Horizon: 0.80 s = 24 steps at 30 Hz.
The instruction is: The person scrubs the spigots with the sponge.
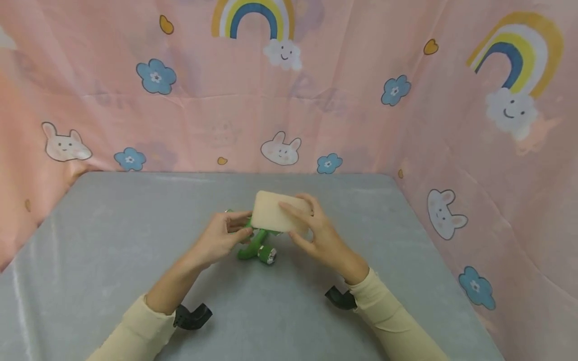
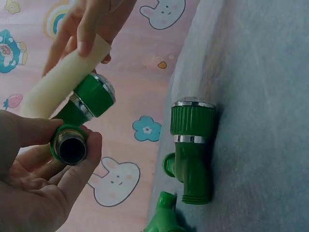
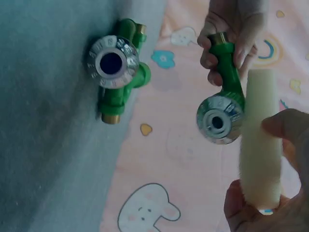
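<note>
My left hand point(image 1: 217, 239) pinches a green pipe fitting point(image 3: 227, 70) by its threaded end, fingers and thumb around the pipe. A ribbed green knob with a chrome numbered dial point(image 3: 219, 118) sits at the fitting's other end. In my right hand point(image 1: 327, 240) is a cream sponge block point(image 1: 271, 213), gripped between thumb and fingers. The sponge lies along the held fitting near its knob and hides most of the fitting in the head view. Below the hands, a similar green fitting point(image 2: 193, 154) with a chrome-ringed knob rests on the table.
Another green part point(image 2: 164, 217) shows at the lower edge of the left wrist view, beside the resting fitting. The grey cloth-covered table point(image 1: 113, 240) meets a pink patterned curtain point(image 1: 203, 120) at the back and sides. Black mounts point(image 1: 192, 317) protrude at both wrists.
</note>
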Available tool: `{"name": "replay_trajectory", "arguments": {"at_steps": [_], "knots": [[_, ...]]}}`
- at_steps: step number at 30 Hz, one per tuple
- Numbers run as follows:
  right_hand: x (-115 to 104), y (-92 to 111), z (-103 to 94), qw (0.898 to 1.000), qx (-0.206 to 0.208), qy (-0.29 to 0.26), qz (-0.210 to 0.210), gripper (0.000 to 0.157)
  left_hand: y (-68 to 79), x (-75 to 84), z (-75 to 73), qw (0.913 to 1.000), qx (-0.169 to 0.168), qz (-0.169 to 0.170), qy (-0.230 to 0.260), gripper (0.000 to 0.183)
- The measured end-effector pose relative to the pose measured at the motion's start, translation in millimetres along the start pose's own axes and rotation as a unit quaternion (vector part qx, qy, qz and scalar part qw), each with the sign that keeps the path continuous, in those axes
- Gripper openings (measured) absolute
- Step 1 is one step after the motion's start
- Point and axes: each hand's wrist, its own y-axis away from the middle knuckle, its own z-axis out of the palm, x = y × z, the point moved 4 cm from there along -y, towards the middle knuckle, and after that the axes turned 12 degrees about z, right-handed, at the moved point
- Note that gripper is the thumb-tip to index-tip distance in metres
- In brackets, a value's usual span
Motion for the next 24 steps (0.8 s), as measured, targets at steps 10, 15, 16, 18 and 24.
{"name": "replay_trajectory", "arguments": {"at_steps": [10,15,16,18,24], "knots": [[14,-5,-15.1,0.997,0.039,0.013,0.072,0.062,-0.4,0.0,-2.6,0.9994,-0.022,0.023,-0.012,0.042],[9,-3,-19.1,0.997,0.055,0.005,0.047,0.061,-1.5,1.0,-1.8,0.9995,-0.014,0.023,-0.015,0.043],[6,-2,-17.1,0.998,0.049,0.006,0.032,0.060,-2.3,1.1,-0.7,0.9994,-0.016,0.028,-0.015,0.043],[0,-2,-12.9,0.999,0.036,0.008,0.006,0.059,-3.6,1.9,0.8,0.9991,-0.016,0.038,-0.015,0.042],[4,-3,-9.8,0.999,0.034,-0.001,0.027,0.061,-2.7,2.2,-2.3,0.9983,-0.003,0.055,-0.019,0.037]]}}
